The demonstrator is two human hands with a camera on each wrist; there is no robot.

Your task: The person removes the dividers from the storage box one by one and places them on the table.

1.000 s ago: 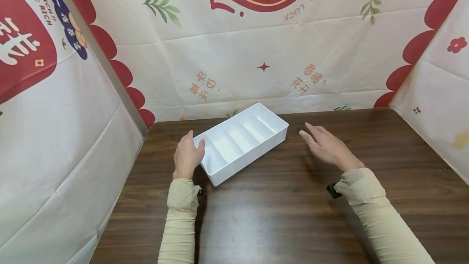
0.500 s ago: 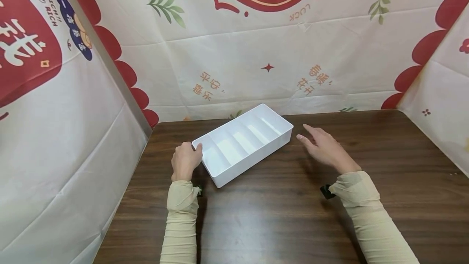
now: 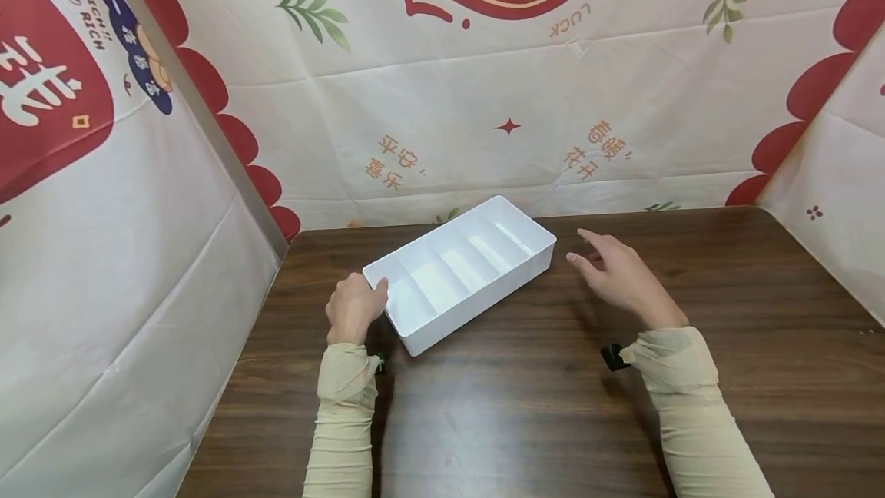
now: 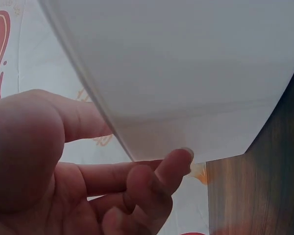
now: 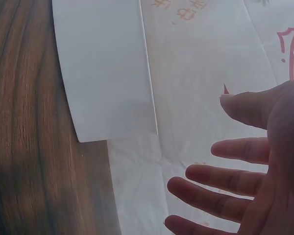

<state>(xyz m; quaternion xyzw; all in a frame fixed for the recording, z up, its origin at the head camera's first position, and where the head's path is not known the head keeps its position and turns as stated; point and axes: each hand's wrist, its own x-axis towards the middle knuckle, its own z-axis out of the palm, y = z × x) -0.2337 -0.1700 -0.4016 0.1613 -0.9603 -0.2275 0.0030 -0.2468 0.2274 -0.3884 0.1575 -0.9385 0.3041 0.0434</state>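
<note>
A long white divided box [image 3: 484,298] with several compartments lies slantwise on the wooden table in the head view. My left hand [image 3: 354,306] grips its near left end, thumb over the rim and fingers bent against the outer wall. From the left wrist, the hand [image 4: 88,166] shows at the corner of the white box [image 4: 196,73], the thumb's tip hidden behind the rim. Past the box's right end, my right hand [image 3: 618,275] hovers apart from it, fingers spread and relaxed. The right wrist view shows that hand [image 5: 250,176] holding nothing, with the box [image 5: 105,73] beyond it.
The dark wooden table [image 3: 484,421] runs back to a printed white cloth [image 3: 442,114]. More cloth hangs along the left [image 3: 173,267] and right sides. Both forearms wear beige sleeves, with a small black device [image 3: 614,357] by the right wrist.
My left hand has slid slightly toward me along the box's end, and its fingers have curled from straighter to bent. The right hand hovers about where it was. The head view has shifted slightly.
</note>
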